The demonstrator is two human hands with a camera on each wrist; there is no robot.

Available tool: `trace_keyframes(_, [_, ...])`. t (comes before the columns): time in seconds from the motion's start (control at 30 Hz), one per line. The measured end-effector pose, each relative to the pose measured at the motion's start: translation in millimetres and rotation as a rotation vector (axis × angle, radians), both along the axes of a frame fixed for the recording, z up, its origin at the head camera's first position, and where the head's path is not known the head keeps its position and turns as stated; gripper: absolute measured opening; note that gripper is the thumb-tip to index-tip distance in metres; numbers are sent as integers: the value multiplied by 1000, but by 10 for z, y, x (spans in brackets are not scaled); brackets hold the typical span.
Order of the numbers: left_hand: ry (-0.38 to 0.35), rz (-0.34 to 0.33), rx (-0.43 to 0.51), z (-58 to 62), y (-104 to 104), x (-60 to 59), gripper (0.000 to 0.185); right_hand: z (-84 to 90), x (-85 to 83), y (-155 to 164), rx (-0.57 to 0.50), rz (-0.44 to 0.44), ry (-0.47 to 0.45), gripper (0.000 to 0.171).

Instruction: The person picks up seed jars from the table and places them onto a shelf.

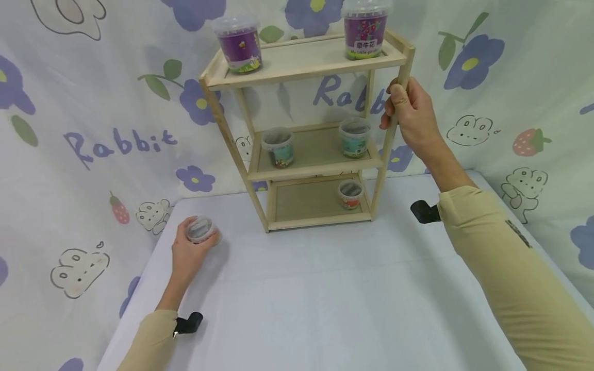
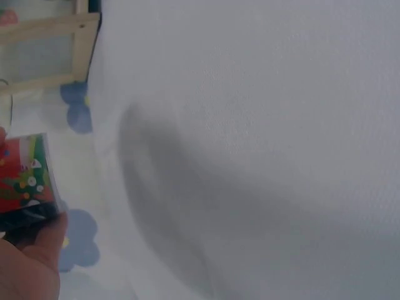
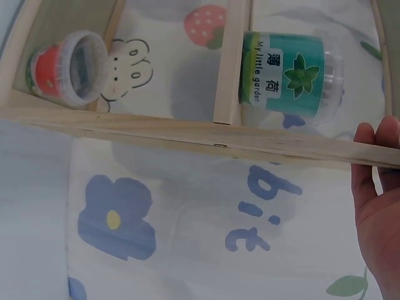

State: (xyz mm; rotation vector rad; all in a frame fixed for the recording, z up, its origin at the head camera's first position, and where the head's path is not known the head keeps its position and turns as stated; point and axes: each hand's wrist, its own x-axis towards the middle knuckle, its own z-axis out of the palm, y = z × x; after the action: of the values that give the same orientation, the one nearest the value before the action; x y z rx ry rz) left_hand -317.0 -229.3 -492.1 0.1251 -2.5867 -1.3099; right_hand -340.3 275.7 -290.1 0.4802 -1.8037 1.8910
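Note:
A three-tier wooden shelf (image 1: 306, 62) stands at the back of the white table. My right hand (image 1: 408, 116) grips its front right post (image 3: 187, 134) just under the top tier. My left hand (image 1: 190, 252) holds a small clear-lidded cup (image 1: 201, 229) with a red and green label (image 2: 25, 178) on the table, left of the shelf. Two purple cups (image 1: 238, 44) (image 1: 365, 28) stand on the top tier. Two teal cups (image 1: 278, 148) (image 1: 355, 136) sit on the middle tier, one also in the right wrist view (image 3: 290, 75). A red cup (image 1: 350, 194) (image 3: 62, 65) sits on the bottom tier.
A floral "Rabbit" curtain (image 1: 93, 129) closes the scene behind and on both sides. The white tablecloth (image 1: 325, 299) stretches toward me in front of the shelf. Black wrist camera mounts (image 1: 187, 323) (image 1: 424, 211) show at both sleeves.

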Motion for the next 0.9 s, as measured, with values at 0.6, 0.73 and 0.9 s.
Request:
trace_keyframes(0.6, [22, -191, -10, 154, 436, 139, 74, 5, 16, -16, 14, -15, 1, 12])
trace_keyframes(0.73, [37, -221, -4, 178, 520, 149, 74, 5, 13, -14, 20, -16, 0, 12])
trace_keyframes(0.9, [49, -265, 18, 227, 645, 164, 74, 6, 18, -8, 30, -22, -11, 13])
